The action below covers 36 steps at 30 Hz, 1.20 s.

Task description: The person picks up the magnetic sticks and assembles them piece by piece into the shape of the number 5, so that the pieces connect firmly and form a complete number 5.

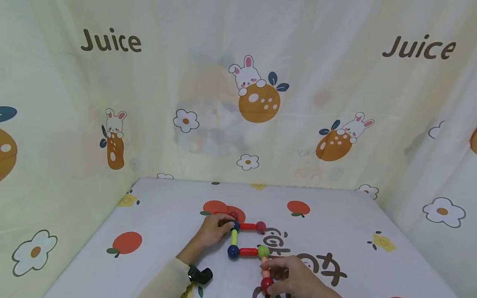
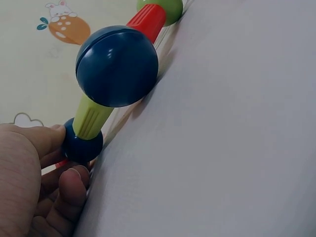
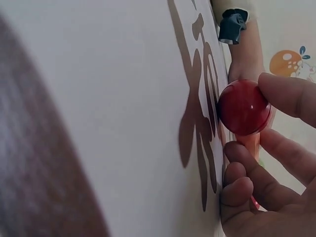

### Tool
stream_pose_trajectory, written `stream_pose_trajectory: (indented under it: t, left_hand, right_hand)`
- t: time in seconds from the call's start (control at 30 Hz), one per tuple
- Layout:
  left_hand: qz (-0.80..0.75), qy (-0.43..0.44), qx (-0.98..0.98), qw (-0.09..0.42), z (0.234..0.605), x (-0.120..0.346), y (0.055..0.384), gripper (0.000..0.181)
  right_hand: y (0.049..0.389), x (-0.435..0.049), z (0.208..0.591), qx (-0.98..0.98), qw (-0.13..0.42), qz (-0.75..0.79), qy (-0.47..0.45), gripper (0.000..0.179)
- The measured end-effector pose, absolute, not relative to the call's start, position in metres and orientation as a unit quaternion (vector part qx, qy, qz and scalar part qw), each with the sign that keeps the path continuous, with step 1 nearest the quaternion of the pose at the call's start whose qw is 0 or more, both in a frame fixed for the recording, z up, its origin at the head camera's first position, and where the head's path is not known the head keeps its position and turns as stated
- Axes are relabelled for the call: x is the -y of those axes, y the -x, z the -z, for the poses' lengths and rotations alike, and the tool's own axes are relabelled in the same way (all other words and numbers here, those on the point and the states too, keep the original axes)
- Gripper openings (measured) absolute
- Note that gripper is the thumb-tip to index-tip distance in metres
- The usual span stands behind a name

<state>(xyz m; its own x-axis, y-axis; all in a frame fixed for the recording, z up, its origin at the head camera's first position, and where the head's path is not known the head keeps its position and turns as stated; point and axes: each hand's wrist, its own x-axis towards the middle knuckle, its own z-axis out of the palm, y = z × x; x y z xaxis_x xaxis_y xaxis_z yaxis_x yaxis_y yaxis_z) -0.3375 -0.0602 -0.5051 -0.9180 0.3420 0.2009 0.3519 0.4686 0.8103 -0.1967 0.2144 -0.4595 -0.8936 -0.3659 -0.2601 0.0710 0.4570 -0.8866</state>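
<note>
A toy chain of balls and rods lies on the table in an angular shape. My left hand (image 1: 212,232) pinches its far blue ball (image 2: 83,148). From there a red rod (image 1: 247,227) leads right to a red ball (image 1: 261,227), and a yellow-green rod (image 2: 91,118) runs nearer to a second blue ball (image 2: 117,66). Another red rod (image 1: 248,252) joins that to a green ball (image 1: 263,251). My right hand (image 1: 292,275) holds the chain's near end, thumb against a red ball (image 3: 244,107), fingers beside the orange rod (image 1: 265,273). A dark red ball (image 1: 233,215) shows just beyond my left hand.
The white tablecloth (image 1: 179,198) carries printed fruit and dark lettering. Pale printed curtains (image 1: 156,82) close off the back and both sides. A dark band with a small device (image 1: 200,275) sits on my left wrist.
</note>
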Motion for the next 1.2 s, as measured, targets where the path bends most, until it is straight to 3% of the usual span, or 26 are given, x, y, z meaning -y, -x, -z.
stream_pose_trajectory:
  t: [1.2]
  left_hand:
    - [0.475, 0.203, 0.856, 0.004, 0.5058, 0.0591, 0.3389, 0.026]
  right_hand:
    - [0.2006, -0.2203, 0.4516, -0.812, 0.242, 0.513, 0.137, 0.043]
